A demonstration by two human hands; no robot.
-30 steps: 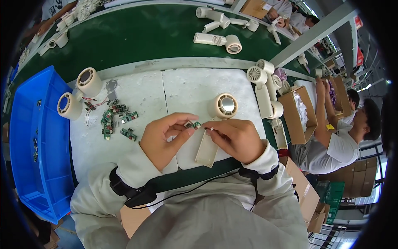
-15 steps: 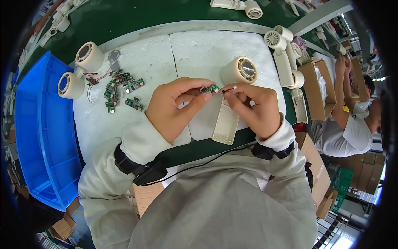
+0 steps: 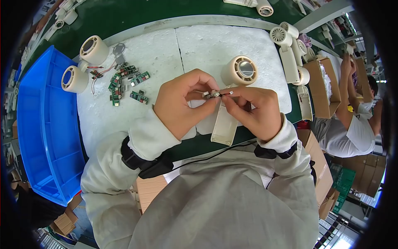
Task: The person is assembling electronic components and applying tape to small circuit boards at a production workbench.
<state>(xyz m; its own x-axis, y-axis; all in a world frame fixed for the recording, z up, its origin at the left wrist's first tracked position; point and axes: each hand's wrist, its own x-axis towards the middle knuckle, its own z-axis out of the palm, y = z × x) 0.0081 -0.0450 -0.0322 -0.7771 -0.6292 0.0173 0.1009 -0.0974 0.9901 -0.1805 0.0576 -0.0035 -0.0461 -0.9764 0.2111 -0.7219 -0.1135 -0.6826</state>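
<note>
My left hand (image 3: 184, 103) pinches a small circuit board (image 3: 212, 94) between thumb and fingertips, and the board is partly covered by them. Thumb and forefinger of my right hand (image 3: 257, 108) close on a short wire lead with a small white plug (image 3: 231, 93). The lead's inner end meets the edge of the board; whether it is joined there is too small to tell. Behind and below the fingers lies a cream handheld fan, its round head (image 3: 240, 70) facing up and its open, hollow handle (image 3: 224, 129) pointing toward me.
Several green circuit boards (image 3: 139, 97) lie piled on the white foam sheet (image 3: 145, 45). Left of them stand two cream fan heads (image 3: 74, 79) with wires. A blue bin (image 3: 45, 133) flanks the left side. More fans (image 3: 289, 62) and a carton (image 3: 321, 89) sit right, near another person (image 3: 352, 128).
My hands have come together, bringing the circuit board and the wire lead into contact. The board has turned in my left fingers. The whole view has shifted slightly.
</note>
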